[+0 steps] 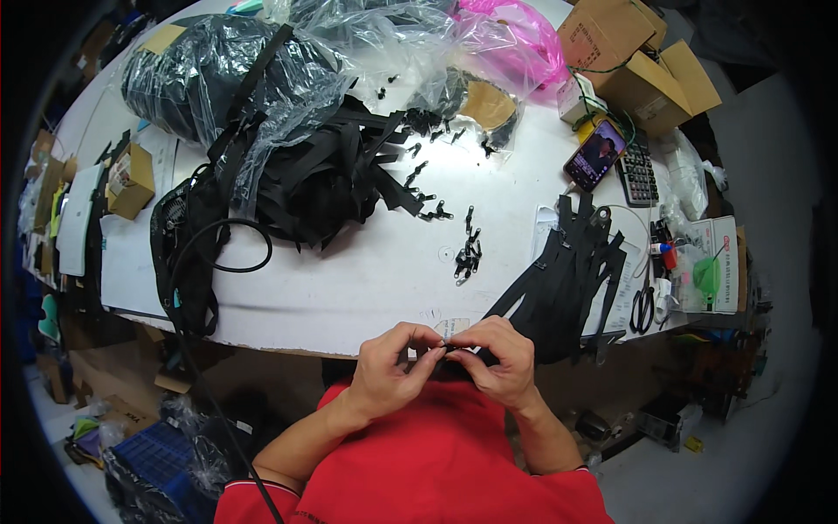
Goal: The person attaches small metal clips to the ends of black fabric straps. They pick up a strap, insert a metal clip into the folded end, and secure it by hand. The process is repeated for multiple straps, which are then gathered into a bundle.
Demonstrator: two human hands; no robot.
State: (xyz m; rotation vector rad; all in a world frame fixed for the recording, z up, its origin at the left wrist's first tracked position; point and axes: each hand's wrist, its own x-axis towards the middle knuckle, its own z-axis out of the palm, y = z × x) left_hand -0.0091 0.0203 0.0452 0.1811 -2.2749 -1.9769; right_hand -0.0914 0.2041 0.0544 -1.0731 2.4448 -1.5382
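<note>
My left hand (393, 368) and my right hand (499, 360) meet in front of the table's near edge. Thumb and fingertips of both are pinched on a small dark piece, seemingly the end of a black zipper tape (446, 348); fingers hide most of it. Just beyond my right hand, a bundle of black zipper tapes (563, 279) spreads over the table edge. Loose black zipper sliders (469, 256) lie in a small heap ahead of my hands, with several more (419, 182) scattered farther back.
A large tangle of black straps (314, 188) covers the white table's (367, 297) left middle, beside plastic-wrapped black rolls (227, 74). A black cable (185, 349) hangs over the left edge. To the right are a phone (596, 155), calculator (639, 175), scissors (642, 307) and open cardboard boxes (650, 83).
</note>
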